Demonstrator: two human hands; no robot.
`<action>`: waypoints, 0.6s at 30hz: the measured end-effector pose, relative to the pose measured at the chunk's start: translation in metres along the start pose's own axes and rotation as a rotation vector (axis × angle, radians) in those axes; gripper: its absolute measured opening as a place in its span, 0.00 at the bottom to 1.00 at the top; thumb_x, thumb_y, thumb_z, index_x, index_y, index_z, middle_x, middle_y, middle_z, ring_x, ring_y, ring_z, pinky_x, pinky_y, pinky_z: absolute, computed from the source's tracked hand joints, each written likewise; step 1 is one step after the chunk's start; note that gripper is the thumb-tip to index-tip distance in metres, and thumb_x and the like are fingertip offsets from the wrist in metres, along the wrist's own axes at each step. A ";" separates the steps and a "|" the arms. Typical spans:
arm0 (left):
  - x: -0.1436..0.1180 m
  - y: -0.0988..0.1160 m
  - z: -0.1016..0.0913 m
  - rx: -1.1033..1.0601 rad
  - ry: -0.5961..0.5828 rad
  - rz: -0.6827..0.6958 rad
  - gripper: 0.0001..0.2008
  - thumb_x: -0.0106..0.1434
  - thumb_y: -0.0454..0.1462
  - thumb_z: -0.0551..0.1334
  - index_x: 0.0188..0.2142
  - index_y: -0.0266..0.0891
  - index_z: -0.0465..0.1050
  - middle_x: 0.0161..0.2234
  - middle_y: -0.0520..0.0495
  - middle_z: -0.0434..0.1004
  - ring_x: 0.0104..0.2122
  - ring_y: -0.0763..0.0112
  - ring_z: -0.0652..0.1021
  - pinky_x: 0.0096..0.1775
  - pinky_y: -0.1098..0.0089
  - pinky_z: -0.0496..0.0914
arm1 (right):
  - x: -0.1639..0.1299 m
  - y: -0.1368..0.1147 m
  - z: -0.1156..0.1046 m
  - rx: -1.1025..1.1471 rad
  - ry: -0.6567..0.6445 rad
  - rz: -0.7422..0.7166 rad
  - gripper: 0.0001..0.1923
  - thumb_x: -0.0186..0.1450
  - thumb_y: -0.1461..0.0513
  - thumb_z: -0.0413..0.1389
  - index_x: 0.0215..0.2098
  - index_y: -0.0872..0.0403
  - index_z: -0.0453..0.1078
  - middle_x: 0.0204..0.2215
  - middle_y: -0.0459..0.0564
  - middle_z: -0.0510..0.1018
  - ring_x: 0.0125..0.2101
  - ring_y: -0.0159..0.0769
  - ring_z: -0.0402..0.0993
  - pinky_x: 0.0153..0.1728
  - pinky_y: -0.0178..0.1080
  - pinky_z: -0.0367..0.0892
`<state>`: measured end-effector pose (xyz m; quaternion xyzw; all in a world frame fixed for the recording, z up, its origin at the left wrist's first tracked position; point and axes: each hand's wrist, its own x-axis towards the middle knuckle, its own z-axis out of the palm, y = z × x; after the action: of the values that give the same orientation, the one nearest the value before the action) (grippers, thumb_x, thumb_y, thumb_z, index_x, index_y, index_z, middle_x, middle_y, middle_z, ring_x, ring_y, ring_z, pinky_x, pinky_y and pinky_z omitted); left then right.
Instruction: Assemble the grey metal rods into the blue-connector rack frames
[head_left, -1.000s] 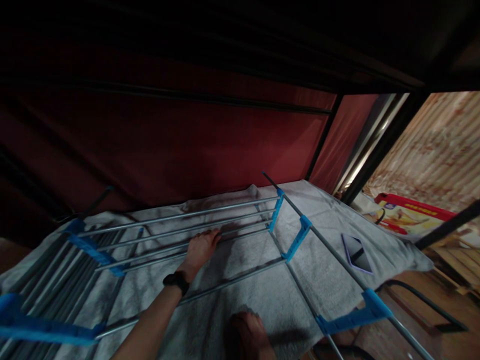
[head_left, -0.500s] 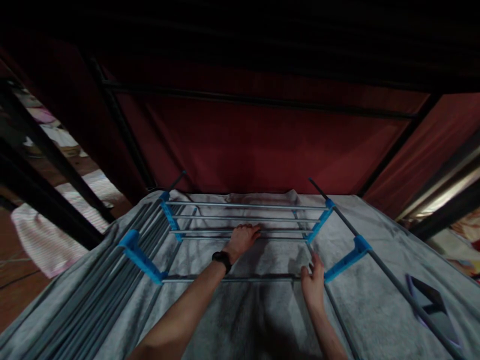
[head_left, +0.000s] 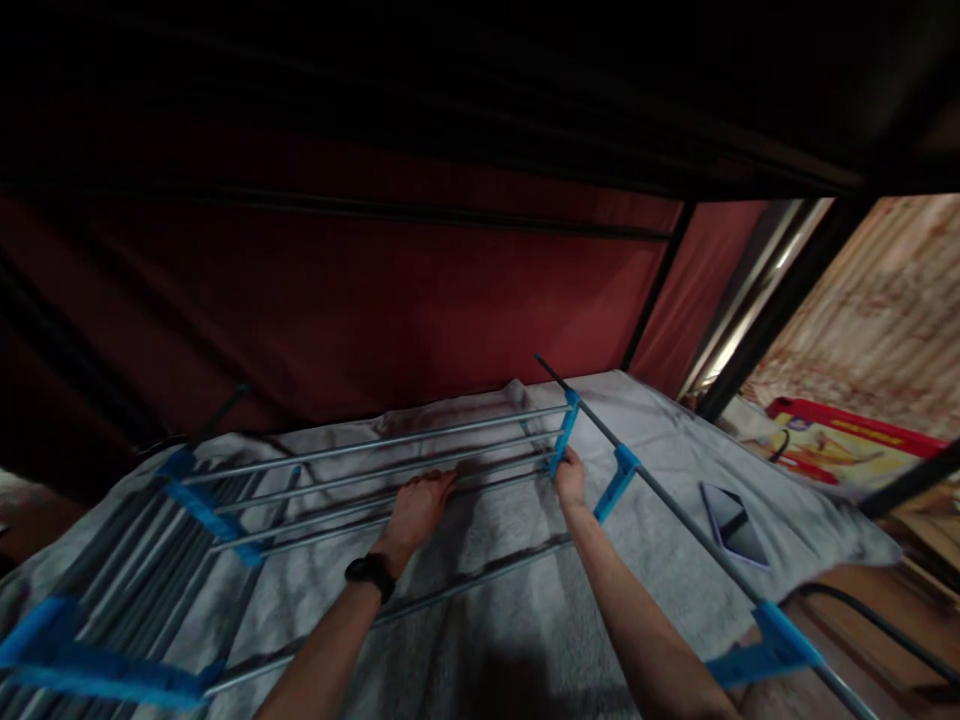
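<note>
Rack (head_left: 390, 445) of thin metal rods; left hand (head_left: 417, 505) flat on towel (head_left: 510, 560); right hand (head_left: 570, 478) gripping blue plastic bracket (head_left: 564, 432)

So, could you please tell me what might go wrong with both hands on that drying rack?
The right hand sits at a blue joint of the drying rack; fingers could get pinched if it folds. The left hand lies on the thin rails, which might slip or bend. The phone lies beside the rack's long bar and could get knocked.
</note>
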<state>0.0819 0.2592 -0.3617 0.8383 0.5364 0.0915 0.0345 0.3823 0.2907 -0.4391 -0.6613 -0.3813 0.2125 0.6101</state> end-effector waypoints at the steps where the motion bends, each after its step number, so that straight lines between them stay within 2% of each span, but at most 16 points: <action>1: 0.001 0.000 -0.001 0.001 -0.003 0.005 0.18 0.71 0.38 0.48 0.55 0.43 0.72 0.45 0.41 0.80 0.43 0.62 0.80 0.45 0.64 0.70 | 0.001 0.001 0.000 0.002 0.007 -0.006 0.26 0.48 0.61 0.44 0.40 0.58 0.75 0.38 0.56 0.81 0.44 0.45 0.75 0.49 0.43 0.68; 8: 0.003 0.002 -0.004 0.027 -0.015 0.011 0.19 0.71 0.37 0.48 0.55 0.42 0.72 0.47 0.40 0.80 0.45 0.61 0.80 0.47 0.64 0.70 | -0.001 0.007 -0.001 0.015 -0.027 -0.044 0.28 0.49 0.61 0.44 0.43 0.57 0.75 0.44 0.55 0.81 0.47 0.42 0.74 0.53 0.42 0.65; 18: 0.011 -0.005 0.000 0.027 -0.035 0.024 0.19 0.71 0.38 0.48 0.54 0.42 0.72 0.47 0.40 0.80 0.44 0.61 0.80 0.46 0.63 0.69 | -0.003 0.004 0.000 -0.066 0.017 0.023 0.29 0.50 0.61 0.44 0.46 0.57 0.75 0.45 0.55 0.80 0.49 0.43 0.73 0.54 0.41 0.64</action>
<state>0.0824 0.2714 -0.3606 0.8466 0.5267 0.0697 0.0315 0.3814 0.2883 -0.4440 -0.6870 -0.3754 0.2014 0.5887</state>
